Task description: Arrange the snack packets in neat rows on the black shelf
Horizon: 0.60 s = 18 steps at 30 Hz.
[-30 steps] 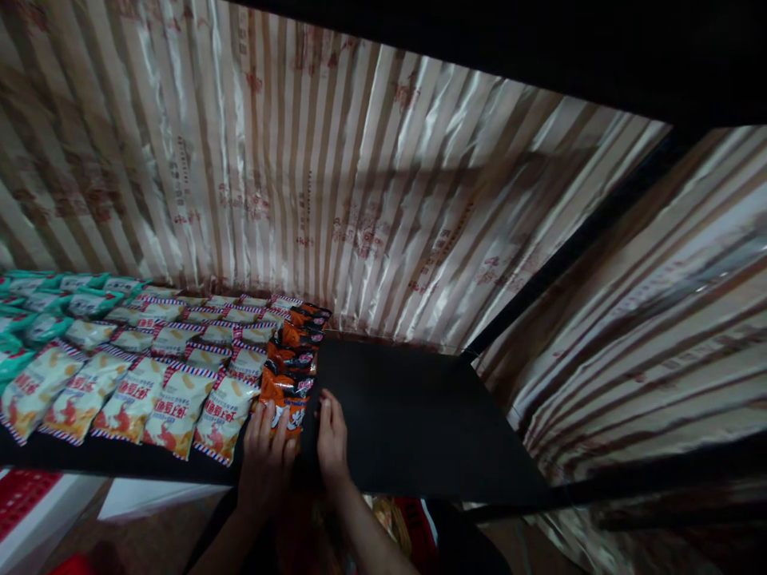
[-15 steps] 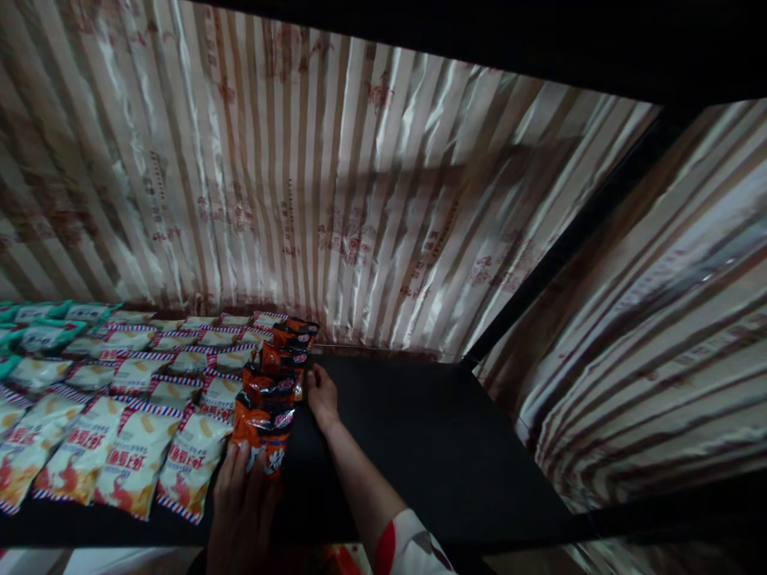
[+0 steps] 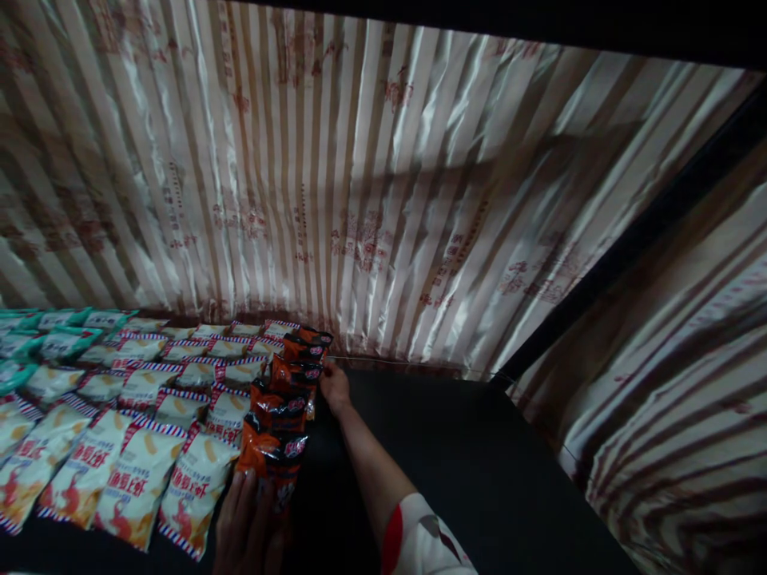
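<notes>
Several orange-and-black snack bags [image 3: 276,407] lie overlapped in a row running front to back on the black shelf. My left hand [image 3: 247,515] rests on the front bag of that row, fingers stretched out over its lower part. Toward the back, my right hand [image 3: 336,389] is at the right edge of the same row. Its fingers are bent in and pressed together at the side of a rear orange snack bag [image 3: 295,372]; the fingertips are partly hidden. White shrimp-picture snack bags [image 3: 139,479] lie in overlapped rows directly left of the orange ones.
Green snack bags [image 3: 67,342] sit at the far left back. A striped, crinkled foil sheet [image 3: 359,176] hangs behind the shelf. The black shelf surface [image 3: 455,455] extends to the right, up to a dark slanted post [image 3: 623,239]. A thin wire [image 3: 419,364] crosses along the back edge.
My right hand has slid farther back along the row's right edge. My left hand stays on the front orange bag. The whole view has shifted slightly.
</notes>
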Motion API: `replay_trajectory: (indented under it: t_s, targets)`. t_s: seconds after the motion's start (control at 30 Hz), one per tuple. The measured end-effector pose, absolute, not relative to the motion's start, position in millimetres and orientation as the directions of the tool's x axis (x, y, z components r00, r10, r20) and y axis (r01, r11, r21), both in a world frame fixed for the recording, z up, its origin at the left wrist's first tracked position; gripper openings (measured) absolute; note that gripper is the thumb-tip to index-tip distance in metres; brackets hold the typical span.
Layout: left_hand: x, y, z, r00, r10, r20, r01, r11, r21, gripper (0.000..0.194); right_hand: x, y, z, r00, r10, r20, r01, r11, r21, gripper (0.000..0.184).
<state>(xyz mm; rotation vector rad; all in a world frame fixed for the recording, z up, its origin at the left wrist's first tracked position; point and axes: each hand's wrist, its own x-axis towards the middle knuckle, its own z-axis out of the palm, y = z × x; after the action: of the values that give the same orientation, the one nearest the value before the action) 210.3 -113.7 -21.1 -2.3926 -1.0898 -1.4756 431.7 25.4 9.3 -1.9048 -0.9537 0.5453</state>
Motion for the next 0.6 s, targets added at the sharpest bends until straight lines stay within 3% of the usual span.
replay_trajectory:
  t_s: [0.23, 0.6]
  targets:
    - [211.2, -109.4, -20.1, 0.253, 0.458, 0.852, 0.638, -0.741, 0.209, 0.057, 430.2, 30.5, 12.6, 0.643, 0.766, 0.018, 0.448, -0.357, -0.820, 0.016]
    - [209.4, -109.4, -14.0, 0.302, 0.450, 0.841, 0.658, -0.736, 0.157, 0.061, 431.5, 31.9, 10.0, 0.629, 0.773, 0.080, 0.438, -0.267, -0.858, 0.013]
